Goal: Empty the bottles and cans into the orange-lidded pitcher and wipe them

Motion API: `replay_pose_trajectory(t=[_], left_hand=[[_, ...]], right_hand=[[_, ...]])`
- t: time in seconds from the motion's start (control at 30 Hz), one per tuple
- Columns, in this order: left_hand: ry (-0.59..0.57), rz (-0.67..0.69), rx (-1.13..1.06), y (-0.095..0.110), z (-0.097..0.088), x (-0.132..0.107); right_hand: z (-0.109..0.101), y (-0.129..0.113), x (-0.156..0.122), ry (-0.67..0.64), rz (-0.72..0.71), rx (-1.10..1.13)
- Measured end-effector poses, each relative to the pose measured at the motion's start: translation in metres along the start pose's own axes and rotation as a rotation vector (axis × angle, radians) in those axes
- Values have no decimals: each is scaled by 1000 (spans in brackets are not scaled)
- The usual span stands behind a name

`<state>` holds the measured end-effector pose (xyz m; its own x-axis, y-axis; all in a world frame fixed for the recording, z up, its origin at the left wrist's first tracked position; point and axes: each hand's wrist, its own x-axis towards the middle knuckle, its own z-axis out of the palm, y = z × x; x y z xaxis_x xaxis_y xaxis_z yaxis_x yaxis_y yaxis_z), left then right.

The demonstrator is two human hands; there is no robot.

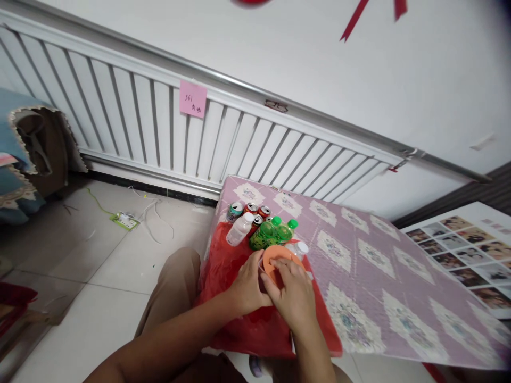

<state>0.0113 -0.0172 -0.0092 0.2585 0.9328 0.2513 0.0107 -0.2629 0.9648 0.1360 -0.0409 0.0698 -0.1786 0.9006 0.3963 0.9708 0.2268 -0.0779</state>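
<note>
My left hand (247, 287) and my right hand (293, 295) are both closed around a container with an orange lid (277, 258), held above a red plastic bag (235, 266). The container's body is mostly hidden behind my fingers. Just beyond it stand two green bottles (271, 231), a clear bottle with a white cap (239, 229) and another white-capped bottle (300, 248). Three drink cans (249, 209) stand behind them. Everything rests on a low surface with a purple patterned cloth (359, 250).
A white ribbed radiator cover (159, 122) with a pink note (192, 99) runs along the wall. A power strip and cables (125, 219) lie on the tiled floor at left. A sheet of photos (467, 250) sits at right. My knee (179, 276) is beside the table.
</note>
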Motion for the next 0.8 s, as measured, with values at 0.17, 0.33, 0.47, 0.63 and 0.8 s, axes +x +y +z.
replay_pose_trajectory(t=[0.17, 0.33, 0.47, 0.63, 0.8], left_hand=[[32, 75, 24, 2, 1, 2], [23, 157, 6, 6, -1, 2], [6, 201, -20, 10, -3, 0], [26, 180, -5, 7, 0, 0], [45, 167, 4, 3, 2, 1]], right_hand=[[-7, -8, 2, -20, 38, 8], [-12, -14, 2, -25, 63, 3], [-11, -15, 1, -17, 69, -3], [-8, -12, 0, 12, 49, 10], [-7, -11, 1, 15, 42, -3]])
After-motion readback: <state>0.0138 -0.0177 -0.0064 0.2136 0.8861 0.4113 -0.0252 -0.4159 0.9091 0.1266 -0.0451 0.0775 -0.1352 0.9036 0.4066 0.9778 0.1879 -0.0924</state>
